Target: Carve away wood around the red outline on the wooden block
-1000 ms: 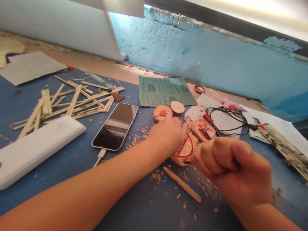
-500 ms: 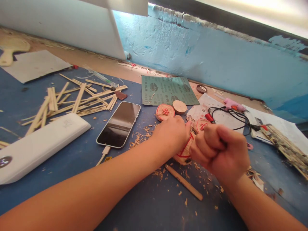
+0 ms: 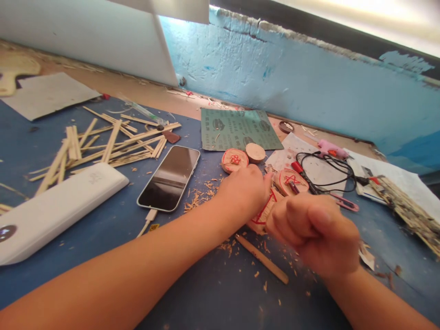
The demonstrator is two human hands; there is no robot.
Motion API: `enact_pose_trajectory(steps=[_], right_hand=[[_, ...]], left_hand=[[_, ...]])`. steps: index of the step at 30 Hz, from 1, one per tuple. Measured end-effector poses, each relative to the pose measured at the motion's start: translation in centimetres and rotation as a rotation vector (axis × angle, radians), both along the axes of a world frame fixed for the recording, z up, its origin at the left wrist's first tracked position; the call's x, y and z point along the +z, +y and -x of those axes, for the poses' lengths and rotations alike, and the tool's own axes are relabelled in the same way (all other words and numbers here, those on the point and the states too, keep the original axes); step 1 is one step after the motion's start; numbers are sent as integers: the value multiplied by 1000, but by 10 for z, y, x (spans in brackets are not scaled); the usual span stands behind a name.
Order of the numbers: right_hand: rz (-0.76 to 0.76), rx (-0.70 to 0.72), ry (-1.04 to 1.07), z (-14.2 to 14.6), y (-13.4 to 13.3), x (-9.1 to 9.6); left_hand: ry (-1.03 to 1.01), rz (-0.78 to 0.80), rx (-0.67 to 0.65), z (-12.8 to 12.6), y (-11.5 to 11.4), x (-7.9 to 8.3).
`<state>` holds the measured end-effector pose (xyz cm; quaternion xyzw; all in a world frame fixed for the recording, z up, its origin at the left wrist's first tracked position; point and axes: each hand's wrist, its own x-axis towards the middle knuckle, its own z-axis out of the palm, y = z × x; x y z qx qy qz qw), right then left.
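Note:
A round piece of pale wood with thick red lines [image 3: 263,219] lies on the table between my hands, partly covered by both. My left hand [image 3: 244,189] is closed at its left edge, fingers hidden behind the hand. My right hand [image 3: 314,231] is a fist at its right side; whatever it grips is hidden. Just beyond, a wood slice with a red star [image 3: 285,178] has a small dark rod end [image 3: 294,187] over it. A slice with a red flower [image 3: 234,160] and a plain slice [image 3: 255,152] lie behind my left hand. A wooden-handled tool [image 3: 264,260] rests nearer me.
A phone [image 3: 170,178] on a cable and a white power bank [image 3: 65,206] lie left, before bamboo sticks [image 3: 113,146]. Green sandpaper [image 3: 240,130] lies at the back. Right are a pink glue gun [image 3: 332,149], black cable and pink cutter [image 3: 346,202]. Wood shavings are scattered around.
My right fist has moved slightly down and toward me, uncovering the star slice and the dark rod end. My left hand stays almost where it was.

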<state>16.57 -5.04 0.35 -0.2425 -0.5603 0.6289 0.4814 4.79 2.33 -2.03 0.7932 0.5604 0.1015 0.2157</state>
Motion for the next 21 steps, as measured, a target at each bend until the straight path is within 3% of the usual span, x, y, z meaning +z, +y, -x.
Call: enact_pose_trajectory(steps=[4, 9, 15, 19, 21], right_hand=[[-226, 134, -226, 5, -10, -2], [-80, -37, -70, -3, 7, -3], [-121, 64, -164, 1, -2, -5], [58, 15, 54, -3, 9, -3], [78, 21, 98, -3, 13, -2]], left_hand=[[10, 6, -17, -1, 2, 0], [11, 10, -13, 0, 1, 1], [13, 14, -13, 0, 1, 1], [11, 1, -7, 0, 0, 3], [11, 1, -3, -1, 0, 3]])
